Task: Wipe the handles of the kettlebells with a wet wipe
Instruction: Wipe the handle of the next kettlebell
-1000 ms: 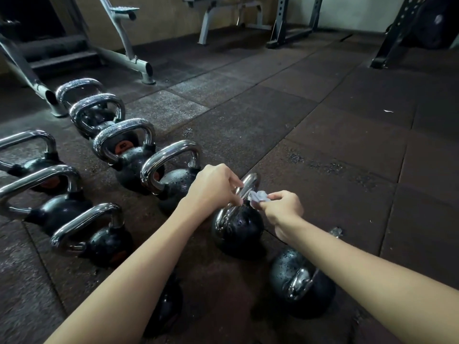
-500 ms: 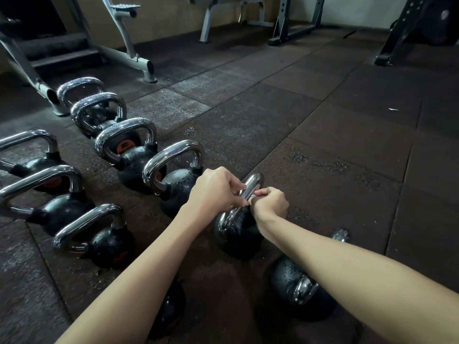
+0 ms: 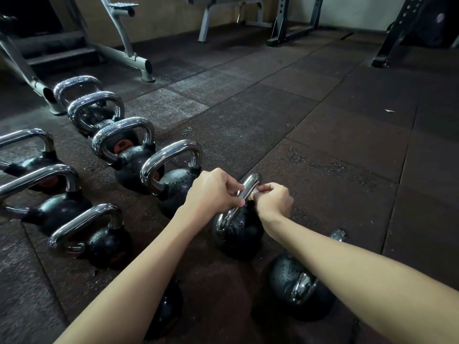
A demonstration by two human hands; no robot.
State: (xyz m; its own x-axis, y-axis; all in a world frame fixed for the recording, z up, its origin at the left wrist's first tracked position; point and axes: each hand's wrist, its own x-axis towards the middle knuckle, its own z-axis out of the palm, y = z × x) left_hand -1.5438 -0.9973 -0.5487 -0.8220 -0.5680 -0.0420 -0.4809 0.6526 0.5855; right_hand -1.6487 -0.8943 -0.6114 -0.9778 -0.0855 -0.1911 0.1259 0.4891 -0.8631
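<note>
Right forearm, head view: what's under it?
A black kettlebell on the rubber floor. Its chrome handle shows below the right forearm and its far end peeks out above; the stretch between is covered.

Floor: dark square rubber tiles, speckled and seamed, spread out in front of me.
Walls: tan wall far ahead on my left; pale white wall to its right.
Equipment: grey metal machine frame far left; grey bench legs and black steel rack near the walls.
Light: dim around me, brighter at the white wall.
</note>
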